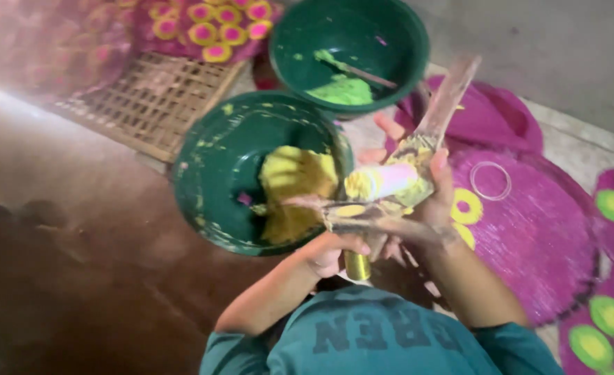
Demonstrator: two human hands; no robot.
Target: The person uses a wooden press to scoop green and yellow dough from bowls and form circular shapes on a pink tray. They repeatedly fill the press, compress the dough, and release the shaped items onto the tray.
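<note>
Floor (64,264), brown and dim, fills the view to the left of the near green bowl (213,201), the landmark here. Right of that bowl lie large round magenta mats (536,236), some dotted with yellow rings and others with green ovals; one carries a thin clear ring (491,180). Above and left of the bowl sits a woven bamboo tray (150,101), and past it more magenta pieces with yellow-and-pink circles (209,24). Directly above the bowl stands a second green bowl (400,48) holding light green paste (345,90) and a thin stick. The near bowl itself holds a heap of yellow paste (293,194), smeared up its wall.

Over the bowl's right rim, the left hand (331,251) has its fingers clamped on a gold cylinder (357,266), part of a paste-caked tool whose form is blurred. The right hand (425,201), just right of the bowl, closes its fingers around a pale pink-and-yellow roll (383,182) and a flat wooden paddle (449,94) that angles up and away. Both hands are coated in yellow paste.
</note>
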